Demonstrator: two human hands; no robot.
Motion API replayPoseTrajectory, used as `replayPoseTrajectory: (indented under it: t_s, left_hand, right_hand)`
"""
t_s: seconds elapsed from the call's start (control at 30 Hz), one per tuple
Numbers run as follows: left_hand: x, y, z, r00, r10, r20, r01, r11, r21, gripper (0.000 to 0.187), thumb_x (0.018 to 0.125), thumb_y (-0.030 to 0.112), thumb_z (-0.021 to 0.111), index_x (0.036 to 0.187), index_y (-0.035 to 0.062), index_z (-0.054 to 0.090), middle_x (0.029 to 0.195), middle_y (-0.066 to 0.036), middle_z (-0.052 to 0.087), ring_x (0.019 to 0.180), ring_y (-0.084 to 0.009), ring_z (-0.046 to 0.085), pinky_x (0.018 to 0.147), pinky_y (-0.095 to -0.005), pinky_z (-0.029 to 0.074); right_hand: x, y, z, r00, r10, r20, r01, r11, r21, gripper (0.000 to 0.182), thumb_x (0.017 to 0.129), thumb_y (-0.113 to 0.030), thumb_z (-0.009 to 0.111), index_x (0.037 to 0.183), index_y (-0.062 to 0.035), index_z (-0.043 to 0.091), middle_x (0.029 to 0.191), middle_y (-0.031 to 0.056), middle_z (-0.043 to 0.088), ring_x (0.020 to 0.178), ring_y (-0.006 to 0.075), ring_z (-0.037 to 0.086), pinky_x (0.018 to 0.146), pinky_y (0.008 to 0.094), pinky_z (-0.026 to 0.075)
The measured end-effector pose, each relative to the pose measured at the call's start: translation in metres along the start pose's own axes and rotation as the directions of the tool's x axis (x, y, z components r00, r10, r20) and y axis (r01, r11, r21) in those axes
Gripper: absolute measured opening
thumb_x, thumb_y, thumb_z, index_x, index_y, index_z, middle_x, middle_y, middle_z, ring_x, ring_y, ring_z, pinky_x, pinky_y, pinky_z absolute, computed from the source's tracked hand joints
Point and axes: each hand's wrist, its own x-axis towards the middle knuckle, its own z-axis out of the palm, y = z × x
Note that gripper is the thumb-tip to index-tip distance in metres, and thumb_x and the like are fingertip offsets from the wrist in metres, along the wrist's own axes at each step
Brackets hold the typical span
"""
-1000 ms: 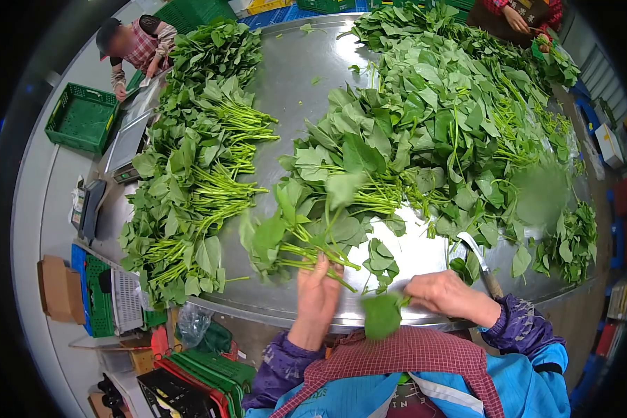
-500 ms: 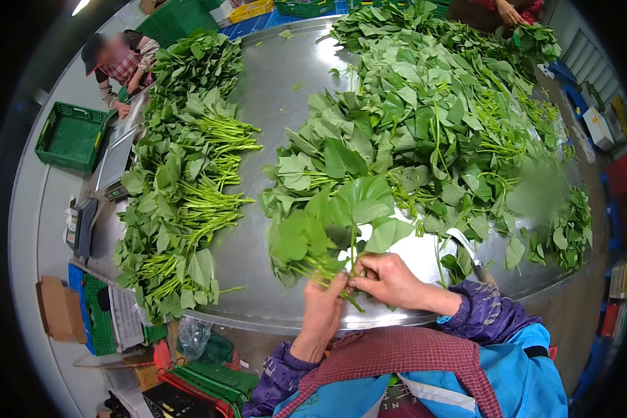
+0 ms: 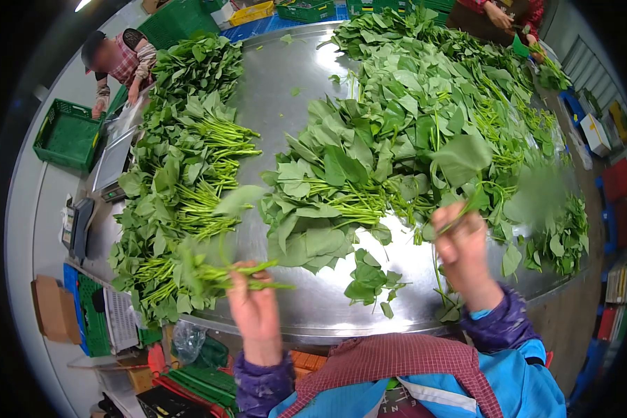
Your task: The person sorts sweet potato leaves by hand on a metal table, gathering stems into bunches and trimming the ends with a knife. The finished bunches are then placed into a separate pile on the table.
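My left hand (image 3: 255, 306) is closed on the stems of a small leafy bunch (image 3: 219, 270), held over the near end of the stacked bunches (image 3: 181, 202) on the left. My right hand (image 3: 461, 244), at the near edge of the big leafy pile (image 3: 411, 118), pinches a leafy stem (image 3: 475, 198) with one broad leaf on top. Between my hands, a few loose leaves (image 3: 370, 280) lie on the metal table (image 3: 272, 90). Some leaves near my left hand are blurred by motion.
A person (image 3: 122, 63) at the far left reaches toward a green crate (image 3: 70, 136). Another person's hand (image 3: 498, 15) shows at the top right. A scale (image 3: 82, 226) stands left of the table; crates (image 3: 202, 383) sit below its near edge.
My hands have moved apart: the left went left with the bunch, the right went right and up with a stem. The knife at right no longer shows. The person at left moved an arm toward the crate.
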Motion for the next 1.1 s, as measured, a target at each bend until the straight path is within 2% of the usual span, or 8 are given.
replayPoseTrajectory:
  t_s: [0.07,0.23,0.37,0.5,0.53,0.67,0.87,1.1]
  left_hand:
    - [-0.005,0.003,0.022,0.996,0.014,-0.084,-0.008,0.998,0.064,0.013,0.087,0.01,0.049,0.099,0.0063,0.05,0.098,-0.008,0.054,0.087,-0.0176,0.053,0.075,-0.0284,0.046]
    - [-0.008,-0.007,0.012,0.966,-0.244,-0.083,0.241,0.969,-0.046,0.017,0.089,0.011,0.044,0.106,0.0113,0.047,0.102,-0.008,0.054,0.08,-0.0161,0.056,0.079,-0.0354,0.046]
    - [-0.014,-0.011,0.009,0.975,-0.219,-0.037,0.222,0.966,0.132,0.03,0.09,0.012,0.044,0.118,0.0091,0.038,0.084,-0.001,0.048,0.066,-0.0096,0.045,0.077,-0.0316,0.041]
    - [-0.015,-0.015,0.028,0.968,0.208,0.138,-0.249,0.823,0.511,0.021,0.088,0.015,0.049,0.107,0.0084,0.043,0.074,-0.001,0.046,0.067,-0.0106,0.044,0.076,-0.0321,0.039]
    - [-0.012,-0.019,0.018,0.968,0.212,0.136,-0.252,0.823,0.51,0.021,0.088,0.015,0.049,0.107,0.0084,0.043,0.074,-0.001,0.046,0.067,-0.0106,0.044,0.076,-0.0321,0.039]
    - [-0.005,-0.041,-0.027,0.843,-0.519,-0.144,0.501,0.853,-0.145,0.017,0.087,0.019,0.05,0.072,0.0109,0.047,0.062,0.0,0.041,0.06,-0.0107,0.04,0.07,-0.0293,0.037]
    - [-0.015,-0.051,0.001,0.913,-0.364,-0.186,0.33,0.924,-0.192,0.013,0.085,0.018,0.055,0.079,0.0102,0.047,0.071,0.001,0.045,0.059,-0.0085,0.042,0.066,-0.027,0.04]
    - [-0.031,-0.07,0.017,0.932,-0.292,-0.216,0.327,0.933,0.149,0.026,0.082,0.008,0.058,0.107,0.0029,0.049,0.101,-0.008,0.054,0.091,-0.0157,0.052,0.072,-0.0282,0.046]
  right_hand:
    - [0.024,-0.004,-0.029,0.986,0.162,-0.044,-0.14,0.938,0.318,0.019,0.087,-0.026,0.051,0.09,-0.0068,0.053,0.074,0.0037,0.058,0.04,0.0046,0.038,0.035,0.0167,0.028]
    - [0.049,0.071,-0.019,0.983,0.026,0.182,0.134,0.577,-0.806,0.029,0.075,-0.026,0.061,0.096,-0.0065,0.056,0.082,0.0089,0.061,0.054,0.0174,0.055,0.05,0.0293,0.042]
    - [0.062,0.096,-0.013,0.944,0.233,0.233,0.228,0.05,-0.972,0.023,0.072,-0.022,0.063,0.089,-0.0067,0.059,0.081,0.0135,0.06,0.07,0.0273,0.058,0.062,0.0368,0.045]
    - [0.065,0.094,-0.009,0.892,0.343,0.295,-0.114,0.802,-0.587,0.016,0.076,-0.019,0.063,0.079,-0.0044,0.057,0.058,0.0003,0.052,0.054,0.0126,0.05,0.049,0.0273,0.038]
    - [0.064,0.067,0.001,0.765,0.606,0.216,-0.521,0.781,-0.344,0.015,0.079,-0.019,0.062,0.077,-0.0056,0.056,0.057,-0.0044,0.047,0.048,0.0045,0.041,0.042,0.0202,0.03]
    - [0.052,0.066,0.004,0.812,0.554,0.184,-0.474,0.81,-0.346,0.017,0.082,-0.022,0.061,0.078,-0.0061,0.056,0.058,-0.0044,0.047,0.046,0.0022,0.037,0.04,0.0176,0.027]
    - [0.027,0.057,0.019,0.858,0.488,0.16,-0.448,0.863,-0.232,0.017,0.084,-0.02,0.058,0.08,-0.004,0.054,0.057,-0.0057,0.045,0.046,0.0015,0.036,0.042,0.0169,0.027]
    - [-0.012,0.064,0.034,0.776,-0.154,0.612,0.583,0.546,-0.601,0.015,0.069,-0.006,0.066,0.079,-0.0019,0.057,0.08,0.0092,0.054,0.056,0.0141,0.051,0.049,0.0233,0.04]
